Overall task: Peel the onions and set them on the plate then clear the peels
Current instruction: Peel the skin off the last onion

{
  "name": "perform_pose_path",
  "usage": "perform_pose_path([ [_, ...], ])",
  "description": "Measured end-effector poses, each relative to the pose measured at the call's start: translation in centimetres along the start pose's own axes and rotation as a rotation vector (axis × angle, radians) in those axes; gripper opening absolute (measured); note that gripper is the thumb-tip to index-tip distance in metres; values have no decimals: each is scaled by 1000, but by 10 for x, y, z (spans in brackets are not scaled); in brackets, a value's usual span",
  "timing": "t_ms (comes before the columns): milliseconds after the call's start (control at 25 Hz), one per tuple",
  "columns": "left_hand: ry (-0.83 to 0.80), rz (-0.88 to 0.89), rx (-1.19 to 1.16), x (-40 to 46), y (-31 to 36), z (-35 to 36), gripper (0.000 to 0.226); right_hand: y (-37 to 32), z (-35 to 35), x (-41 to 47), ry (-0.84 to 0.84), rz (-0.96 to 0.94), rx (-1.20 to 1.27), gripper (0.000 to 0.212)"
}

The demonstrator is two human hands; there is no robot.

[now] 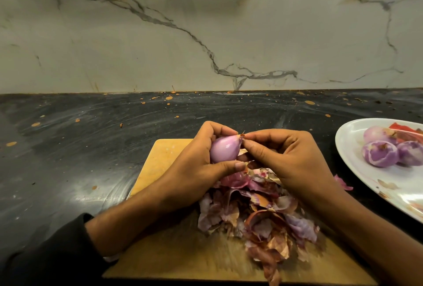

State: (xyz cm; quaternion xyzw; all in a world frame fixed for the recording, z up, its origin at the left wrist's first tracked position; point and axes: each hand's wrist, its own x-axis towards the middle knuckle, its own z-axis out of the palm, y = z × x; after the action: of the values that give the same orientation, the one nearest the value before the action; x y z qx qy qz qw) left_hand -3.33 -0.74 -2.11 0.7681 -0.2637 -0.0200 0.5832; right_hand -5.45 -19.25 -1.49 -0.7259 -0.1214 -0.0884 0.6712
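Head view: your left hand (196, 160) curls round the onion (225, 149) above the cutting board (160, 160), right hand (281, 157) pinching its tip skin, while the plate (352, 148) holds three peeled onions (389, 150).

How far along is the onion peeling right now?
Done: three peeled onions already sit on the white plate. In hand: the left hand holds another onion while the right hand pinches skin at its tip. Left: setting that onion on the plate and clearing the peel pile off the cutting board.
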Motion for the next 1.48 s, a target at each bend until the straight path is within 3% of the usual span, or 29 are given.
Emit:
perform_pose_path([
  [320,25,42,89,-1,2,0,58,5,-1,0,65,-155,-73,11],
  [560,-116,-4,15,-1,0,3,38,11,1,4,62,-173,-223,14],
  [680,-107,-7,88,0,-6,2,50,13,2,3,67,-202,-313,14],
  [800,-60,27,166,2,-7,0,65,11,2,3,70,-180,-284,10],
  [1080,-15,79,209,2,-3,-2,50,7,1,2,46,-147,-216,6],
  [1480,-19,50,107,-1,3,-2,59,6,2,1,76,-149,-241,12],
])
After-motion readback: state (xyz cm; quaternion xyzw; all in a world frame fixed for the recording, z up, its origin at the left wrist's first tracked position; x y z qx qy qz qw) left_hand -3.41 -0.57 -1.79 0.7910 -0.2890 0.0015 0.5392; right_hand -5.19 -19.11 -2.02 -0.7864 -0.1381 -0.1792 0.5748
